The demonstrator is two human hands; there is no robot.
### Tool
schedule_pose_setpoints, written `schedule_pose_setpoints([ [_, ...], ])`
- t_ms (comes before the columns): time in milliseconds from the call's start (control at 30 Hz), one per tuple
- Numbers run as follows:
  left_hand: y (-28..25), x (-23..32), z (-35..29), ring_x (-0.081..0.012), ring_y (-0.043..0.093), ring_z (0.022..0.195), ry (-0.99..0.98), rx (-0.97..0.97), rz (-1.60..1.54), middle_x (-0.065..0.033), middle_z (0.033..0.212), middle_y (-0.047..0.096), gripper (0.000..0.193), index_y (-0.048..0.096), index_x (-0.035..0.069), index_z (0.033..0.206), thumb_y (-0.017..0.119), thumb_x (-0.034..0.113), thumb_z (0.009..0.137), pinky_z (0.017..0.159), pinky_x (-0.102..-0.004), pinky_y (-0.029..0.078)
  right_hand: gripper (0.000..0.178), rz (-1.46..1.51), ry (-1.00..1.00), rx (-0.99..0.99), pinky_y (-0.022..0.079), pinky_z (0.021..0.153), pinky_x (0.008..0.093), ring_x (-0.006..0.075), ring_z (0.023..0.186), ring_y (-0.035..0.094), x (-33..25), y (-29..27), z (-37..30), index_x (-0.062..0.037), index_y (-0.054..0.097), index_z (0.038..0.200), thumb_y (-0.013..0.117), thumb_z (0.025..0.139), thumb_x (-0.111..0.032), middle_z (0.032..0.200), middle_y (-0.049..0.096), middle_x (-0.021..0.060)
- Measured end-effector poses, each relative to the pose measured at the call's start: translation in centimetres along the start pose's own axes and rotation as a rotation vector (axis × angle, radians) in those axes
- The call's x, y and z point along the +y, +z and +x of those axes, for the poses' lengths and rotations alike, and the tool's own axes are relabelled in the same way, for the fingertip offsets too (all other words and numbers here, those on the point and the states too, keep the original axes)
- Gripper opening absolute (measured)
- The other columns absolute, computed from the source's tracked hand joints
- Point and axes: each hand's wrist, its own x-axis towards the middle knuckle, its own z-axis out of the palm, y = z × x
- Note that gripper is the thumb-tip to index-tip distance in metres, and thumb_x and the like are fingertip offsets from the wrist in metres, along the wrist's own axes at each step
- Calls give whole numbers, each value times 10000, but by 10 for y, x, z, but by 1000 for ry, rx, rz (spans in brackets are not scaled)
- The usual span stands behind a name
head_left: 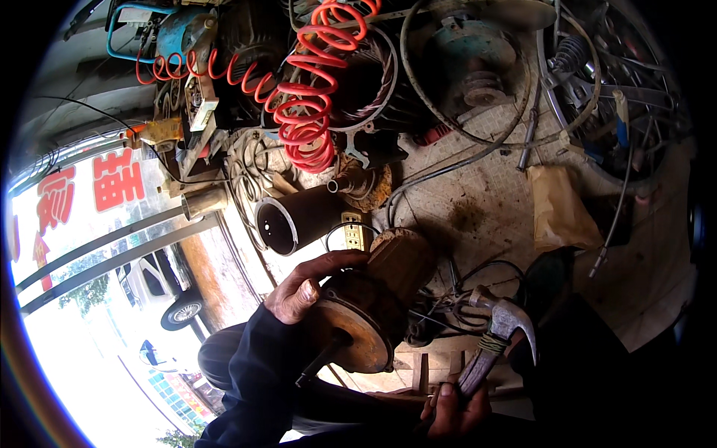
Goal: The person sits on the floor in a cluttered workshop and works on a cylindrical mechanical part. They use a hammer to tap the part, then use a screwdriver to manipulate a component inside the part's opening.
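A rusty electric motor (351, 336) is tilted in front of me. Its round end plate and dark shaft (325, 358) face toward me and to the left. My left hand (314, 282) grips the motor's upper left side, thumb bent and fingers reaching across the top. At the lower right, my right hand (457, 412) is wrapped round the worn wooden handle of a claw hammer (510, 321). Cord is wound round the handle just below the metal head. The hammer head is apart from the motor, to its right.
Beyond the motor lie a dark open cylinder (280, 226), a power strip (353, 231) and a rusty flanged part (366, 185). A coiled red hose (306, 112) hangs above. Cables loop over the floor. A brown paper bag (560, 209) and tangled metal parts are at right.
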Motion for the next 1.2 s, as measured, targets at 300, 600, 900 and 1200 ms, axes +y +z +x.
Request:
schedule_pose_setpoints([
  [300, -4, -13, 0, -286, 589, 1205, 4, 10, -3, -194, 1280, 608, 1064, 502, -65, 1392, 589, 803, 784, 1062, -392, 440, 298, 47, -50, -17, 473, 967, 455, 312, 1161, 629, 3, 9, -35, -92, 644, 1274, 563, 1028, -238, 1262, 657, 143],
  [600, -2, -9, 0, -290, 582, 1224, -30, 40, 0, -205, 1310, 597, 990, 522, -57, 1378, 587, 758, 819, 1069, -402, 440, 292, 207, 94, -94, 487, 945, 472, 348, 1169, 631, -1, -20, 23, -66, 651, 1259, 603, 1010, -210, 1219, 680, 166],
  [900, -4, -5, 1, -294, 575, 1237, -24, -43, -126, -192, 1326, 593, 954, 531, -56, 1371, 683, 689, 795, 1080, -396, 427, 279, 197, 47, -48, 494, 885, 471, 346, 1035, 645, 4, -12, 0, -56, 651, 1221, 595, 993, -206, 1150, 671, 166],
  [1200, -2, -4, -3, -291, 567, 1240, -77, -102, -4, -168, 1331, 590, 844, 565, -7, 1353, 786, 496, 713, 1078, -394, 431, 277, -114, 51, 67, 494, 750, 450, 326, 855, 632, -5, 1, 22, -31, 622, 1180, 606, 931, -153, 1001, 651, 169],
])
